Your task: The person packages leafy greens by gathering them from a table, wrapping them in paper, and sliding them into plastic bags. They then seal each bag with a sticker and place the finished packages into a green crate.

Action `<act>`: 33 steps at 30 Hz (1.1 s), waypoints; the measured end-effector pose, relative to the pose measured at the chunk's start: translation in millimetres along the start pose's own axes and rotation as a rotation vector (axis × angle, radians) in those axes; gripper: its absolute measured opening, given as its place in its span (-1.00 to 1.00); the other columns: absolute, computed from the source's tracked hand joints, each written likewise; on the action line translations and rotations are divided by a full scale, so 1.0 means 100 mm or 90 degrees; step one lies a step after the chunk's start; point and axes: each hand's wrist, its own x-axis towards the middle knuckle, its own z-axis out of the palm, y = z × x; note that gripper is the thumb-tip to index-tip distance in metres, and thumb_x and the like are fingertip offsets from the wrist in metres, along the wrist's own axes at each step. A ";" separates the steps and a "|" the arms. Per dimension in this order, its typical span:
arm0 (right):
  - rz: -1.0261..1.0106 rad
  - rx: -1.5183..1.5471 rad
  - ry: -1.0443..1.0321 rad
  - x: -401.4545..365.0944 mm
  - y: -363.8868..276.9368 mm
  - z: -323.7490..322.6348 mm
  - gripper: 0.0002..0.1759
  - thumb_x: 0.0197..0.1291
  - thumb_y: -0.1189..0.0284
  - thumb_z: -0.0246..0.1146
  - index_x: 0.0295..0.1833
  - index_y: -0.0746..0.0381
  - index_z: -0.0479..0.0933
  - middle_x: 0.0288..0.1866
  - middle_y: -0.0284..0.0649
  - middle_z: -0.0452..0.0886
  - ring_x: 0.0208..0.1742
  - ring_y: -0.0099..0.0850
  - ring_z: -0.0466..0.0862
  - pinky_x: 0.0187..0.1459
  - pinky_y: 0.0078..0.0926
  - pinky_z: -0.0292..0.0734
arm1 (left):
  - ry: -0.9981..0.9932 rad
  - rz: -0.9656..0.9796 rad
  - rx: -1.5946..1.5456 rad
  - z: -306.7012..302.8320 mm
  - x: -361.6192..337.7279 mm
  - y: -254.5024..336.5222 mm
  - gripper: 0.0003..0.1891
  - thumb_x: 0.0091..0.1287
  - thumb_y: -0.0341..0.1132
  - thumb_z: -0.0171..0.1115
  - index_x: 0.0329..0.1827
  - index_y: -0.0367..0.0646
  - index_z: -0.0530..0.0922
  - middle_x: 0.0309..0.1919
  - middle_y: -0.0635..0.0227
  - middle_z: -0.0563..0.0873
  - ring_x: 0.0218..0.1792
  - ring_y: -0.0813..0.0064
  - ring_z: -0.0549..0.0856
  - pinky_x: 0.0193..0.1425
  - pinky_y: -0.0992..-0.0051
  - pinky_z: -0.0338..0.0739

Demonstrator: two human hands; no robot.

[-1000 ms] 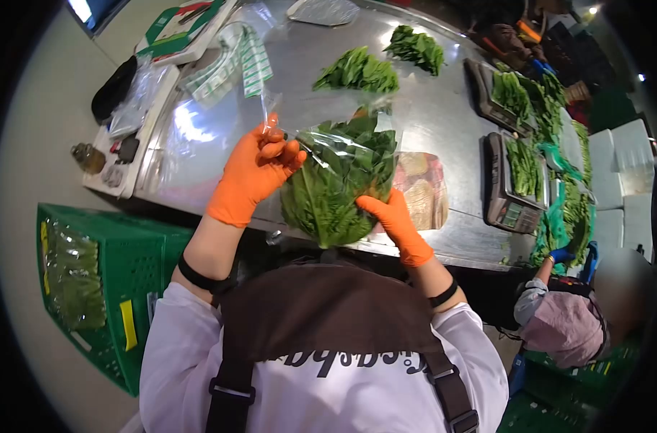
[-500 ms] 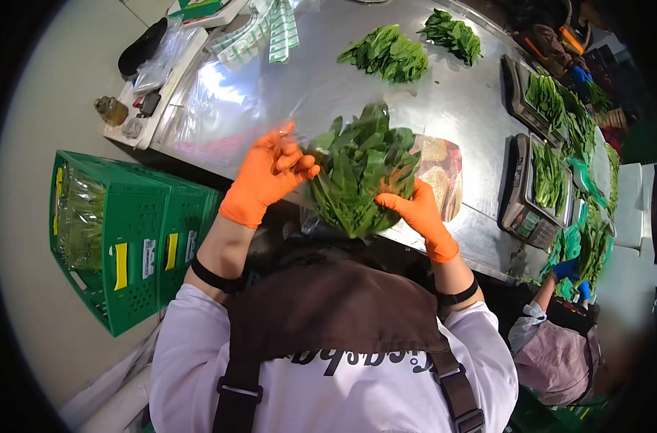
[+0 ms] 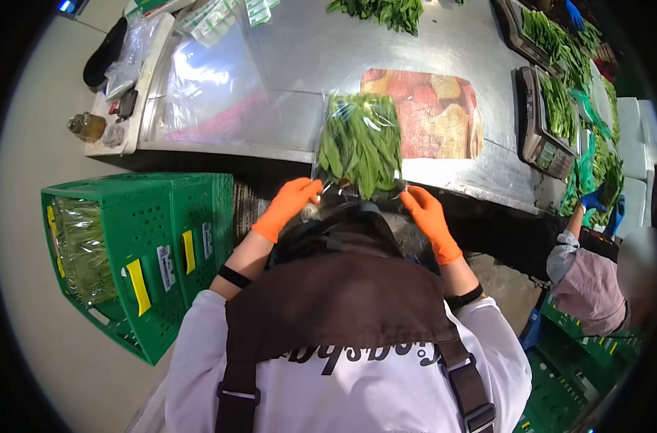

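Left hand [image 3: 291,204] pinches the lower left corner of the clear bag of greens [image 3: 361,144], and the right hand [image 3: 426,215] pinches its lower right corner. Stretched between both hands, the bag sits just beyond them at the near edge of the counter [image 3: 285,65].
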 end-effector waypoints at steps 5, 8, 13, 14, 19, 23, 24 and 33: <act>-0.051 -0.062 -0.003 0.28 -0.31 0.24 -0.76 0.15 0.33 0.32 -0.37 0.32 0.60 -0.58 -0.36 0.58 -0.55 -0.62 0.51 -0.44 -0.62 0.41 | -0.048 0.124 0.045 -0.15 -0.02 0.23 -0.70 0.35 -0.22 0.11 -0.32 -0.33 0.63 -0.40 0.33 0.71 -0.34 0.57 0.63 -0.14 0.56 0.48; -0.115 0.115 0.058 0.02 -0.91 0.30 -0.74 0.18 0.29 0.31 -0.37 0.30 0.58 -0.62 -0.38 0.54 -0.60 -0.63 0.47 -0.47 -0.65 0.37 | -0.055 0.130 -0.142 -0.26 -0.19 0.53 -0.72 0.34 -0.26 0.10 -0.32 -0.30 0.66 -0.51 0.35 0.68 -0.43 0.61 0.60 -0.23 0.57 0.46; 0.144 -0.155 -0.106 -0.18 0.34 -0.10 -0.80 0.19 0.35 0.29 -0.30 0.29 0.60 -0.62 -0.40 0.51 -0.58 -0.62 0.50 -0.53 -0.65 0.40 | -0.071 -0.025 0.008 -0.21 -0.08 -0.18 -0.63 0.40 -0.13 0.08 -0.28 -0.30 0.67 -0.56 0.34 0.66 -0.48 0.58 0.59 -0.30 0.56 0.47; 0.149 -0.156 -0.105 -0.26 0.37 -0.12 -0.80 0.19 0.35 0.29 -0.30 0.29 0.60 -0.62 -0.40 0.51 -0.58 -0.62 0.50 -0.53 -0.65 0.40 | -0.097 -0.036 -0.049 -0.18 -0.11 -0.26 -0.62 0.40 -0.11 0.08 -0.27 -0.30 0.67 -0.57 0.35 0.66 -0.47 0.59 0.59 -0.30 0.56 0.47; 0.197 -0.145 -0.100 -0.54 0.08 -0.03 -0.81 0.21 0.34 0.22 -0.27 0.25 0.62 -0.57 -0.39 0.53 -0.53 -0.64 0.52 -0.47 -0.66 0.45 | -0.099 -0.066 -0.078 -0.06 -0.26 -0.34 -0.60 0.37 -0.06 0.14 -0.25 -0.30 0.63 -0.52 0.35 0.67 -0.42 0.59 0.58 -0.28 0.52 0.46; 0.137 -0.076 -0.210 -0.66 -0.17 0.40 -0.78 0.25 0.34 0.21 -0.20 0.27 0.63 -0.53 -0.39 0.56 -0.50 -0.65 0.51 -0.42 -0.65 0.44 | 0.323 0.390 0.271 0.05 -0.48 -0.16 -0.41 -0.04 -0.10 0.50 0.04 -0.11 0.49 -0.16 0.27 0.60 -0.07 0.33 0.54 -0.01 0.37 0.42; 0.085 -0.051 -0.188 -0.65 -0.15 0.54 -0.78 0.25 0.33 0.22 -0.19 0.27 0.63 -0.52 -0.40 0.57 -0.49 -0.66 0.52 -0.41 -0.67 0.44 | 0.304 0.521 0.342 0.06 -0.53 0.03 -0.35 -0.09 -0.11 0.51 0.10 -0.08 0.47 -0.15 0.26 0.58 -0.03 0.27 0.52 0.04 0.35 0.40; -0.561 -0.541 0.214 -0.18 -0.13 1.21 -0.54 0.10 0.54 0.21 0.18 0.21 0.45 0.12 -0.04 0.52 0.12 -0.11 0.51 0.14 -0.25 0.42 | 0.255 0.773 0.529 0.32 -0.18 0.36 -0.74 0.11 -0.34 0.29 -0.10 0.02 0.60 -0.41 0.47 0.55 -0.31 0.38 0.56 -0.25 0.42 0.41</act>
